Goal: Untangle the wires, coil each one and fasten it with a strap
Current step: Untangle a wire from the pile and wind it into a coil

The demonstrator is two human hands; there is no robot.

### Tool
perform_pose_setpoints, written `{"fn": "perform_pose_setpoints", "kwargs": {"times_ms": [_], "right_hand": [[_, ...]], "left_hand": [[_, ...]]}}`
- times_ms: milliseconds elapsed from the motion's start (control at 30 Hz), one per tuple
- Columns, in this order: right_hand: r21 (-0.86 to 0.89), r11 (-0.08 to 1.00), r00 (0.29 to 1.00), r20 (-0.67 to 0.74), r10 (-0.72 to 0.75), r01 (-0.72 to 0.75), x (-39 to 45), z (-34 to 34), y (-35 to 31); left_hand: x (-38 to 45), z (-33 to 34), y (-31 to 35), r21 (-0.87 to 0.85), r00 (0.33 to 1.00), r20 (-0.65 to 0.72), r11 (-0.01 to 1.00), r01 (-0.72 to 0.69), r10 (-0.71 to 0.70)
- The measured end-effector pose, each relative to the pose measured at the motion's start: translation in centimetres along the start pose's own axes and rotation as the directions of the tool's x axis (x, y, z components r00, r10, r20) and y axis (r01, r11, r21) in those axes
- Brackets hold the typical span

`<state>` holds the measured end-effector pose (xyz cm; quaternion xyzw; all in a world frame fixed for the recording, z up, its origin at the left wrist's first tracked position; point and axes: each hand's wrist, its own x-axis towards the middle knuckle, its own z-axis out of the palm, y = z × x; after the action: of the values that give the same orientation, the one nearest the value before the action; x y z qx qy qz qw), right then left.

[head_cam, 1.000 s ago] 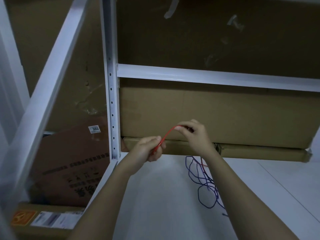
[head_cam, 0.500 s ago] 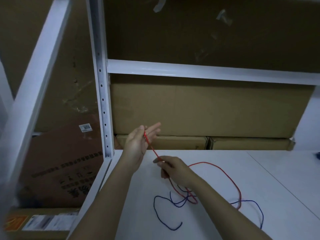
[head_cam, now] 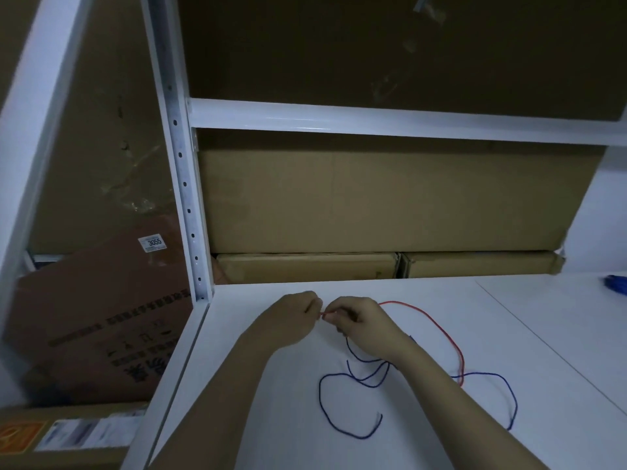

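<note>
Cardboard fills the back of the scene: one big box (head_cam: 390, 198) stands behind the white table (head_cam: 509, 334), with two flat cartons (head_cam: 305, 268) lying end to end under it at the table's far edge. A white metal beam (head_cam: 373, 118) runs across above the box, bolted to a perforated upright (head_cam: 185, 184) at the table's left corner. Left of the upright leans a reddish-brown printed box (head_cam: 101, 317) bearing a small label (head_cam: 152, 241) that reads 3055. A bright blue thing (head_cam: 617, 288) shows at the right edge, too cut off to identify.

Two thin, flexible wires lie on the smooth tabletop. The red wire (head_cam: 437, 327) arcs from the hands out to the right and down, where it crosses the blue wire (head_cam: 339, 418). The blue one sprawls in loose open loops near the person's right forearm, which covers part of the tangle.

Both hands meet above the table near its far edge, knuckles almost touching. The left hand (head_cam: 291, 317) has its fingers curled, and the right hand (head_cam: 359, 323) likewise; each pinches the red wire, with a short stretch showing between them.
</note>
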<state>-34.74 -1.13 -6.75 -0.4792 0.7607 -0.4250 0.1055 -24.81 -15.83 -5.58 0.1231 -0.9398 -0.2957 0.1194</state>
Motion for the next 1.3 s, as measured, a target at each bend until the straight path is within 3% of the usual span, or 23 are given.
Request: {"fn": "perform_pose_setpoints", "kwargs": {"times_ms": [167,333,400,500,633,733,867,933,1033,1133,1233,1300], "right_hand": [[-0.100,0.994,0.999,0.000,0.036,-0.036,-1.4,-0.2,1.5],[-0.107,0.993,0.997,0.049,0.051,-0.046,-3.5,-1.3,3.5],[-0.208,0.977,0.998,0.027,0.048,-0.041,-4.2,-1.8,4.6],[-0.359,0.920,0.987,-0.051,0.150,-0.158,-5.0,-2.4,6.1],[-0.217,0.938,0.962,-0.033,0.271,-0.272,-5.2,-2.4,6.7],[-0.412,0.895,0.982,0.003,0.189,-0.171,-4.3,-2.7,6.5],[-0.719,0.694,0.990,0.117,0.085,0.026,-3.0,-3.1,5.0],[-0.763,0.632,0.969,0.236,0.080,0.133,-2.4,-3.2,4.2],[-0.727,0.667,0.905,0.377,0.194,0.160,-1.3,-3.2,3.6],[-0.708,0.692,0.864,0.430,0.263,0.142,-0.3,-3.0,3.5],[-0.707,0.699,0.895,0.374,0.245,0.104,0.3,-3.2,3.7],[-0.568,0.823,0.929,0.295,0.226,-0.020,0.3,-3.7,4.2]], "left_hand": [[-0.3,-0.4,0.2,-0.077,0.993,0.117,0.997,-0.016,0.025],[-0.6,0.2,-1.1,-0.189,0.981,-0.168,0.980,0.063,-0.096],[-0.6,0.4,-1.8,-0.264,0.936,-0.296,0.958,0.112,-0.191],[-0.3,0.6,-2.8,-0.328,0.841,-0.439,0.928,0.176,-0.315],[0.2,0.5,-3.4,-0.422,0.782,-0.493,0.891,0.167,-0.381],[0.6,0.6,-3.6,-0.440,0.768,-0.506,0.883,0.161,-0.392],[0.7,0.7,-3.5,-0.376,0.775,-0.534,0.916,0.140,-0.338],[0.6,0.8,-3.3,-0.327,0.794,-0.528,0.935,0.138,-0.302],[0.6,0.9,-3.3,-0.319,0.802,-0.522,0.939,0.132,-0.290],[0.6,0.8,-3.5,-0.352,0.794,-0.520,0.926,0.138,-0.316],[0.5,0.4,-3.5,-0.372,0.782,-0.524,0.917,0.145,-0.336],[0.4,0.0,-3.4,-0.390,0.772,-0.533,0.910,0.137,-0.345]]}}
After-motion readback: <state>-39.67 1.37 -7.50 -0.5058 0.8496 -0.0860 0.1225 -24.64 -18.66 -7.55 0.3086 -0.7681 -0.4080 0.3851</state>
